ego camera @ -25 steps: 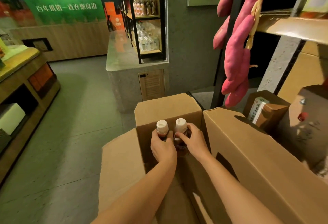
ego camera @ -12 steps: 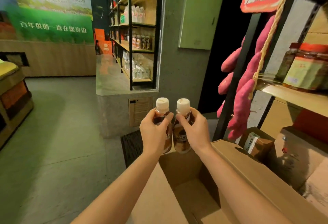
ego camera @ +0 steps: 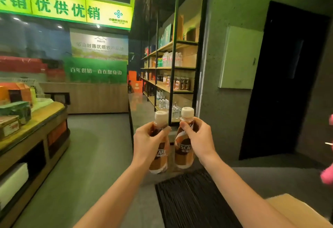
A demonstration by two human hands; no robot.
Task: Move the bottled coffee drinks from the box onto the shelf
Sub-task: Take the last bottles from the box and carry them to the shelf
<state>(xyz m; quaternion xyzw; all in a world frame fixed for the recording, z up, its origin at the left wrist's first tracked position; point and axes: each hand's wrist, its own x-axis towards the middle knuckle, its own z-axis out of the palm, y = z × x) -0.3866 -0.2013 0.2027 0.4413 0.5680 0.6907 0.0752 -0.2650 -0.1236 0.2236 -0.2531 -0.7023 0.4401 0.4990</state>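
One coffee bottle is gripped high up by the left hand, fingers wrapped around it. The other bottle (cap exposed) is clasped likewise by the right hand.

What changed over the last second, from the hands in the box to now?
Both hands lifted a coffee bottle each out of the box and carried them up; the view swung up toward the back shelf. Only a box corner shows now. Unchanged: left hand grips the left bottle, right hand the right bottle, both upright, side by side.

Both hands clenched, arms outstretched
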